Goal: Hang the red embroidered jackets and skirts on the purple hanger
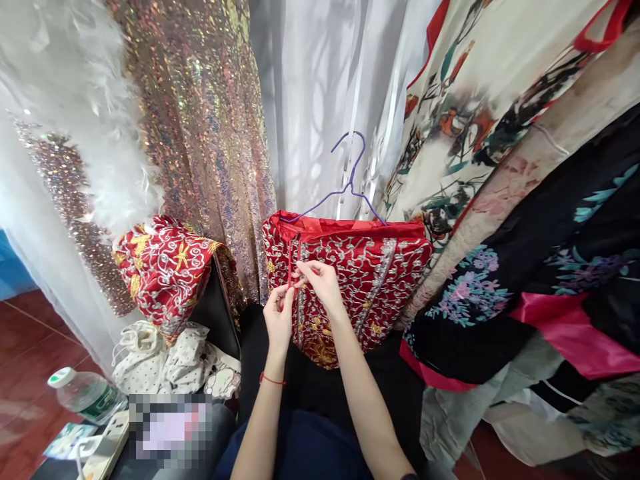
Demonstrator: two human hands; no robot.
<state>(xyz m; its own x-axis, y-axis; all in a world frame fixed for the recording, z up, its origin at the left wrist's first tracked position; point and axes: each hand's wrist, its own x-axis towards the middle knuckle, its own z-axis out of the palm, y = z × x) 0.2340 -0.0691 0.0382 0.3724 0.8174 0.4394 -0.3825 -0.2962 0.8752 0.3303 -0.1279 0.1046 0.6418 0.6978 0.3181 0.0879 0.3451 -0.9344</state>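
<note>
A red garment with silver and gold embroidery lies across my lap, its plain red top edge upward. The purple wire hanger sticks up out of that edge, hook at the top. Two thin red straps hang down at the garment's left side. My left hand pinches a strap's lower part between thumb and finger. Just above and to the right, my right hand pinches the straps too, fingertips close to the left ones. Exactly how the strap ends run between the fingers is hidden.
Sequinned cloth, a white curtain and printed dresses hang ahead. Black embroidered clothing is at right. At left are another red embroidered piece, a spotted bag, a bottle and a power strip.
</note>
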